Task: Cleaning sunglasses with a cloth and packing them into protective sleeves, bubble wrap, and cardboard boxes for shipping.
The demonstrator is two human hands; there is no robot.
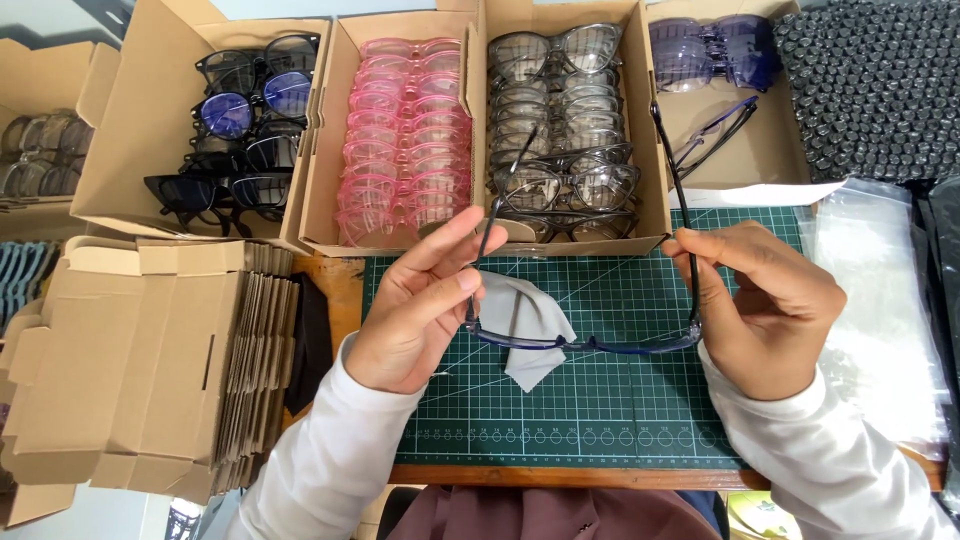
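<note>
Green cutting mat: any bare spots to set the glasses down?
Green gridded cutting mat: bare strip along the near edge between both sleeves, and under the dark blue glasses right of the grey cloth. Crowded: cardboard boxes of glasses behind, flat cartons left, clear bags right.

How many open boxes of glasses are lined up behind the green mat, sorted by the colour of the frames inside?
Black frames box: 1
Pink frames box: 1
Grey clear frames box: 1
Purple frames box: 1
Total: 4 boxes

One more pair of dark blue glasses is out of the boxes, held between the left hand and the right hand over the green mat.
</note>
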